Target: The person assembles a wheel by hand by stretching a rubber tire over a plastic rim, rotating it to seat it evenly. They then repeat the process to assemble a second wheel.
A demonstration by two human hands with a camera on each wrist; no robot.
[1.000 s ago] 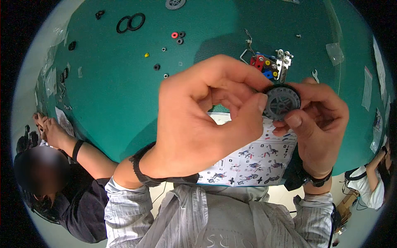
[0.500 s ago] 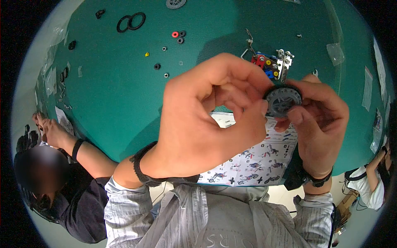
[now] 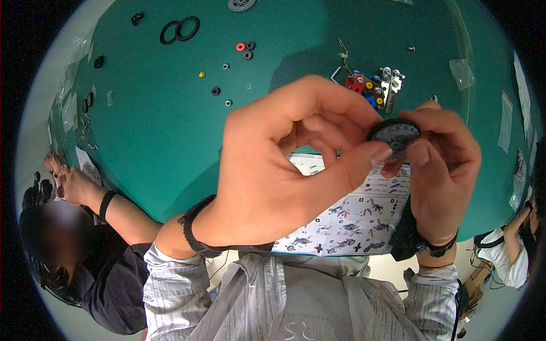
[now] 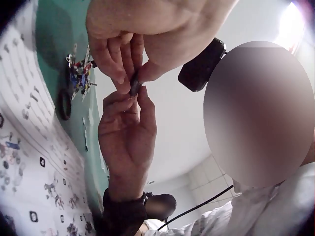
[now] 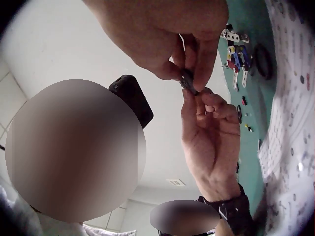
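Above the table, a small grey spoked wheel with a black tyre (image 3: 394, 140) is held between both hands, tilted so that its face is partly foreshortened. My left hand (image 3: 259, 176) pinches its left side between thumb and fingers. On the opposite side my right hand (image 3: 446, 176) grips the rim, thumb at the near face. Both wrist views show the wheel (image 4: 135, 87) nearly edge-on, mostly covered by fingertips. Beyond the hands lies a partly built metal model (image 3: 372, 88) with red, blue and yellow parts. A printed instruction sheet (image 3: 364, 224) lies under the hands.
Two black rings (image 3: 180, 30) overlap at the far left, with a grey wheel hub (image 3: 242, 5) at the far edge. A red ring (image 3: 241, 46), a yellow piece (image 3: 202, 74) and a plastic bag (image 3: 461, 74) lie about. Another person (image 3: 119, 284) sits at left.
The wheel has tipped from facing the head camera to a flatter, more foreshortened angle and shifted slightly right. My left thumb has moved right along its near edge.
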